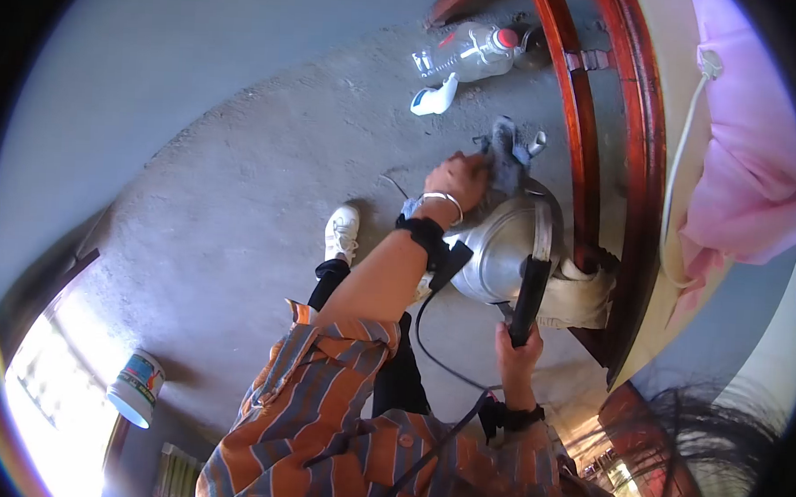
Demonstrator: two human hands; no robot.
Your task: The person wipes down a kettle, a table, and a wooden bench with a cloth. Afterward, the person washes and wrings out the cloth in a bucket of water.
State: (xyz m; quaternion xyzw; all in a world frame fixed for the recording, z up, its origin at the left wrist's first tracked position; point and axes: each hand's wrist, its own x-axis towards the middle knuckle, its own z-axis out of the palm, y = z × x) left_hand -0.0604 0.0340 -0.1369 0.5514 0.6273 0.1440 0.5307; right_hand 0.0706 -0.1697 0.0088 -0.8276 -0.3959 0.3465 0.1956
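Observation:
A silver metal kettle [495, 253] is in the middle right of the head view, its black handle [529, 299] pointing down toward me. My right hand [518, 350] is closed around the lower end of this handle. Farther up, my left hand [461, 178] is closed on a grey cloth [507, 155], at the far side of the kettle by the spout [538, 143]. The cloth partly covers that side, and the left fingertips are partly hidden by it. Black straps circle both wrists, and a dark cable [438, 352] hangs between them.
A clear plastic bottle [464, 54] with a red cap lies on the concrete floor beyond the hands, beside a white plastic piece [435, 97]. Red-brown wooden furniture [638, 152] and pink fabric [748, 157] stand close at right. A white bucket [136, 388] is at lower left.

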